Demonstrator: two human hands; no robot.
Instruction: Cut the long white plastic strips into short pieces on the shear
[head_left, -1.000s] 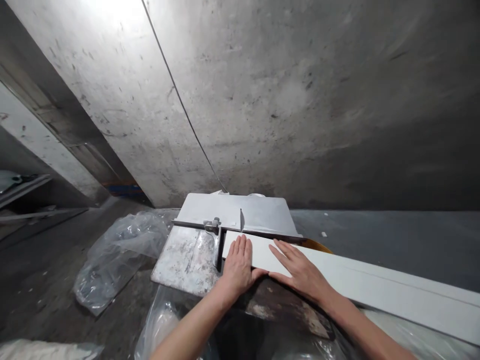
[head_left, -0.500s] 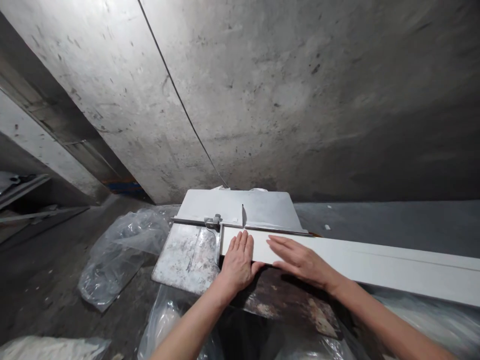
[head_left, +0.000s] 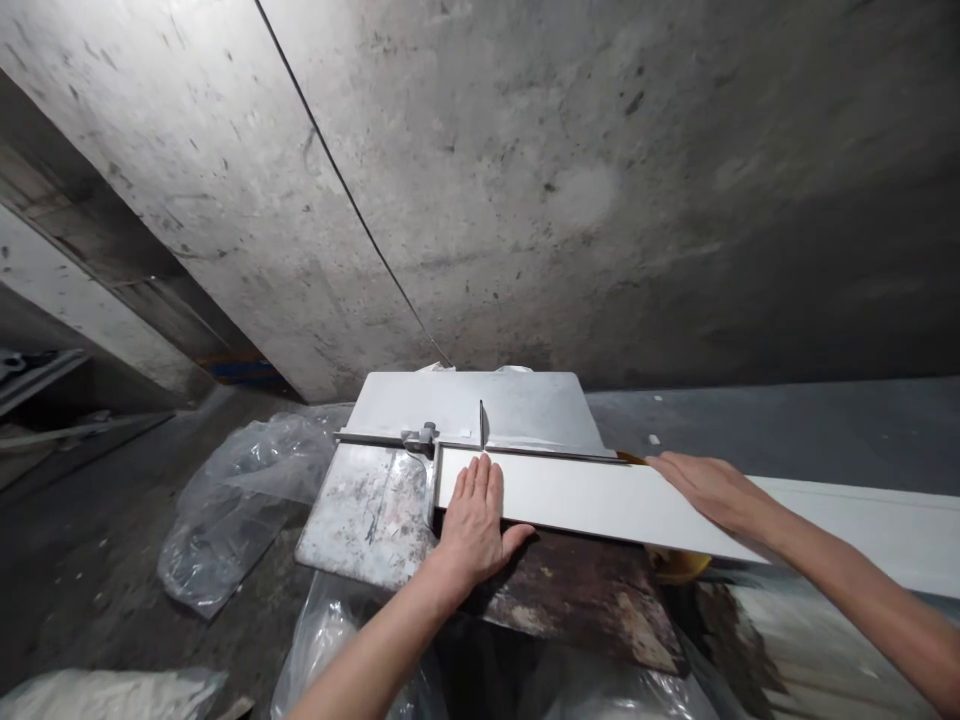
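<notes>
A long white board (head_left: 577, 490) lies across a small saw table (head_left: 375, 510), its left end against a metal stop (head_left: 433, 480). The thin upright blade (head_left: 482, 425) stands just behind the board, near that end. My left hand (head_left: 474, 515) lies flat on the board close to the stop, fingers together and thumb out to the side. Farther right, my right hand (head_left: 712, 490) rests across the board with stretched fingers reaching its far edge; its thumb is hidden. Behind the board, the light rear plate (head_left: 540, 410) of the table is visible.
A concrete wall (head_left: 525, 200) rises behind the table. Clear plastic bags (head_left: 240, 500) lie on the floor at left, with a filled bag (head_left: 112, 695) at the lower left. Something yellow (head_left: 679, 565) shows beneath the board. The board extends past the right edge of view.
My right hand has moved right along the board, away from my left hand. The left hand stays flat in place. The view has shifted slightly.
</notes>
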